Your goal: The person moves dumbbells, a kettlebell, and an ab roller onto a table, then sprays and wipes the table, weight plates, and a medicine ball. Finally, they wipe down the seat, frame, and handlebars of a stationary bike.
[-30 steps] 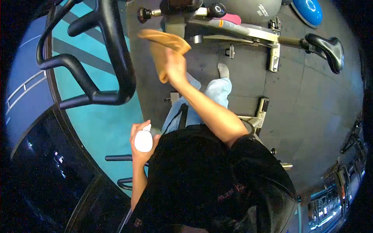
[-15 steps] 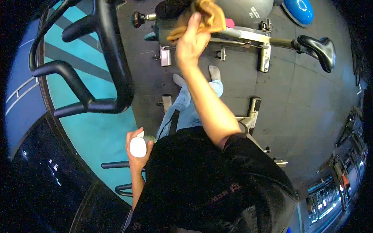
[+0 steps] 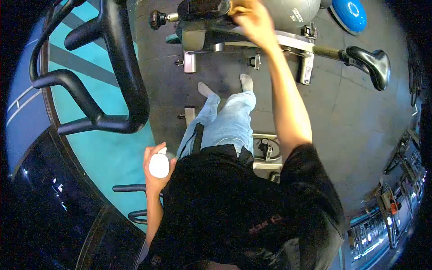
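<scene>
My left hand (image 3: 150,177) is wrapped around a spray bottle (image 3: 159,166), seen from above with its white head facing me. It is low at my left side, beside my jeans. My right hand (image 3: 255,20) reaches far forward over the frame of an exercise bike (image 3: 245,39). Its fingers are closed on a yellowish cloth (image 3: 238,6), only partly visible at the top edge. The cloth is beside the bike's dark upper part (image 3: 204,10); whether they touch is hard to make out.
Black handlebars (image 3: 123,67) of another machine rise close on my left. The bike's saddle (image 3: 369,65) sticks out to the right. A grey exercise ball (image 3: 290,11) and a blue balance dome (image 3: 348,15) lie behind the bike. Metal base bars (image 3: 267,150) are near my legs.
My right hand has moved right with the cloth, uncovering the bike's dark upper part. My left hand with the spray bottle has barely shifted.
</scene>
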A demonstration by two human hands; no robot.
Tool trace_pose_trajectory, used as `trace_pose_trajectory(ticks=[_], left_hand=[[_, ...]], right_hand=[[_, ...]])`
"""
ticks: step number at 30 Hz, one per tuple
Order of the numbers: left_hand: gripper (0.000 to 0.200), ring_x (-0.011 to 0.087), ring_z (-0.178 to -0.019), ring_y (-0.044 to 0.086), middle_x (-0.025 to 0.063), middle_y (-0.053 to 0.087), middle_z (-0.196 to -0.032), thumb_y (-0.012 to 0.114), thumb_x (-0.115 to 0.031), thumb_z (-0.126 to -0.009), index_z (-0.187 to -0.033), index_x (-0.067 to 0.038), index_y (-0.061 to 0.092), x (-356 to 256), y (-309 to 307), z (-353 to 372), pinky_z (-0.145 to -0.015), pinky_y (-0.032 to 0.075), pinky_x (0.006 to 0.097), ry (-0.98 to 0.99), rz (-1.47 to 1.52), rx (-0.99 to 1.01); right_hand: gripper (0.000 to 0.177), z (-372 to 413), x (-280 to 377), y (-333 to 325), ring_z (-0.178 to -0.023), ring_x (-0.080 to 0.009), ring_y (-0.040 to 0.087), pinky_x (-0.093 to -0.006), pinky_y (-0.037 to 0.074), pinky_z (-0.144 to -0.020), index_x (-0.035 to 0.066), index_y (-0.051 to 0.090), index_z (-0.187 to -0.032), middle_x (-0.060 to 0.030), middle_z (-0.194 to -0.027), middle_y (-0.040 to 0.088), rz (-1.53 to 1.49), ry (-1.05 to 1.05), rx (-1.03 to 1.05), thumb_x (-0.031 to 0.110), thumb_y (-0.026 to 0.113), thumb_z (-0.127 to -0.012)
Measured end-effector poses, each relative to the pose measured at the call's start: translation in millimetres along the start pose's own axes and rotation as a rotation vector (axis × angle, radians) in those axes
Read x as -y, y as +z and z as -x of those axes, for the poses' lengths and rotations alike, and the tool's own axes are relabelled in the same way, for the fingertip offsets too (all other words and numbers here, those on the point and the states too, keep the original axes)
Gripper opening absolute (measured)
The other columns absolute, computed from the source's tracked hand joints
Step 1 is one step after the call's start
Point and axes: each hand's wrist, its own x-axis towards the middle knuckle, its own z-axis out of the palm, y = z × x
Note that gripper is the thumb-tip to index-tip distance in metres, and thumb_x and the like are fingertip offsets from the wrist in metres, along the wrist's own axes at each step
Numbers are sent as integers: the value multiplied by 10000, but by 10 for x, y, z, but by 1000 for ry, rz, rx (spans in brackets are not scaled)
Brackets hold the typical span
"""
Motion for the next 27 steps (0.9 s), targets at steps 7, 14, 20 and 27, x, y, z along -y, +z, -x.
trace_pose_trajectory(ticks=[7,14,20,27], left_hand=[[466,270,-803,531,123,526,-875,766,-107,-669,-1098,-60,589,3,43,63,-731,454,344,15,-2,-41],[467,274,-799,534,128,532,-882,772,-105,-663,-1091,-56,591,-43,73,43,-727,456,355,73,-1,-35],[463,279,-810,539,131,533,-885,764,-85,-665,-1092,-52,590,-24,149,93,-730,453,354,17,1,-91],[469,272,-806,531,130,520,-884,760,-72,-663,-1098,-52,586,0,106,85,-727,446,342,-10,10,-48]], right_hand=[[268,-243,-196,366,-700,-407,610,-494,489,-636,60,681,-832,-203,-797,623,322,176,453,300,564,-801],[419,1126,-127,434,-1320,-443,260,-556,258,-1069,16,578,-1045,-159,-1387,401,-37,-128,30,20,650,-632],[401,1518,-238,-363,-921,-238,606,-337,516,-775,13,537,-1132,-126,-1095,580,-907,1249,-436,349,534,-914],[585,304,-990,442,-771,-188,571,-322,439,-729,-10,647,-951,-108,-892,641,-357,870,155,551,505,-866]])
